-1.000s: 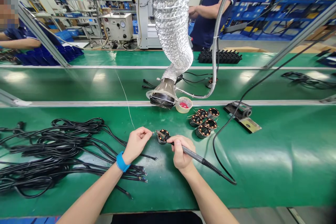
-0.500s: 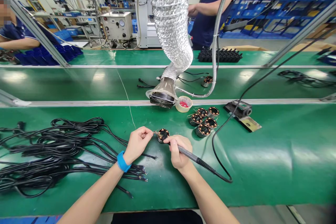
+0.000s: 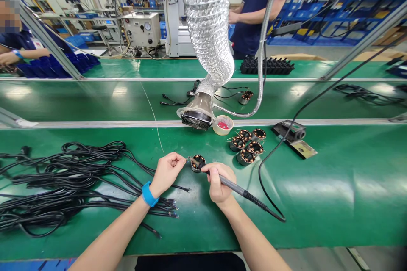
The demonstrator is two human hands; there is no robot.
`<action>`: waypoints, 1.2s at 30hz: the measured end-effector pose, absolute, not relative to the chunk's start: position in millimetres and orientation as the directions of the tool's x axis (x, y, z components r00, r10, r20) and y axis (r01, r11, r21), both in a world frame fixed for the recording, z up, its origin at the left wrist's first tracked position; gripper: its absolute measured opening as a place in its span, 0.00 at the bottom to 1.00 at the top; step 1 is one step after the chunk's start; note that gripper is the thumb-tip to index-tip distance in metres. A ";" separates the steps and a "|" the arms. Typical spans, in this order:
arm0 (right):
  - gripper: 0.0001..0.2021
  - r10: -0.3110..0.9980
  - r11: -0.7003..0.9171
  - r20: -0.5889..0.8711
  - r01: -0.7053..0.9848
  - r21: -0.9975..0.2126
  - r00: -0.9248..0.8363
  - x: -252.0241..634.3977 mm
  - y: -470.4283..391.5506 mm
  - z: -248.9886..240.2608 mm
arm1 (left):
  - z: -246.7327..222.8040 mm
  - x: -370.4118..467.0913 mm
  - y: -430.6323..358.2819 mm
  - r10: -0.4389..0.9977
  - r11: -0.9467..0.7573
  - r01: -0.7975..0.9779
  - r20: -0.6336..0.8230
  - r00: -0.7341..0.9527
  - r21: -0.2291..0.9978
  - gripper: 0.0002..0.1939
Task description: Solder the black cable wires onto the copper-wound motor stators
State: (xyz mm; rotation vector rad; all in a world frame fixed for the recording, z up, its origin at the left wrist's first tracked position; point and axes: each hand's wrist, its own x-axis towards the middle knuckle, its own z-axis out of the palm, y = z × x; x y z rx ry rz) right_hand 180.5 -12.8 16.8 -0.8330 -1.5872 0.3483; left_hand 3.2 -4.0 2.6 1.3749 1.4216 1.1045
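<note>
My right hand [image 3: 221,181] is closed around the grey handle of a soldering iron [image 3: 233,186], whose tip reaches left over a small motor stator [image 3: 197,163] with copper windings. The stator stands on the green bench between my hands. My left hand [image 3: 168,172] is pinched at the stator's left edge. A thin strand of solder wire [image 3: 153,112] hangs from above and runs down to this hand. Between the left fingertips and the iron's tip are fine wire ends, too small to make out clearly. A blue band [image 3: 149,194] is round my left wrist.
Black cables [image 3: 79,182] lie bundled at left, stripped ends near my left forearm. Several stators [image 3: 246,146] stand right of a round tub [image 3: 223,125]. A fume extractor [image 3: 199,114] hangs ahead. The iron stand [image 3: 294,137] is at right. Co-workers [image 3: 254,19] work beyond the conveyor.
My right hand has shifted slightly right, and more of the soldering iron's tip shows over the stator. My left hand has hardly moved. The stator and cables on the conveyor behind have moved left.
</note>
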 end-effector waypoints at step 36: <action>0.15 0.697 0.664 0.714 0.315 -0.678 0.068 182.0 -14.2 15.8 | -0.2 1.3 -5.3 1.000 -0.001 0.255 0.007 -0.023 0.967 0.11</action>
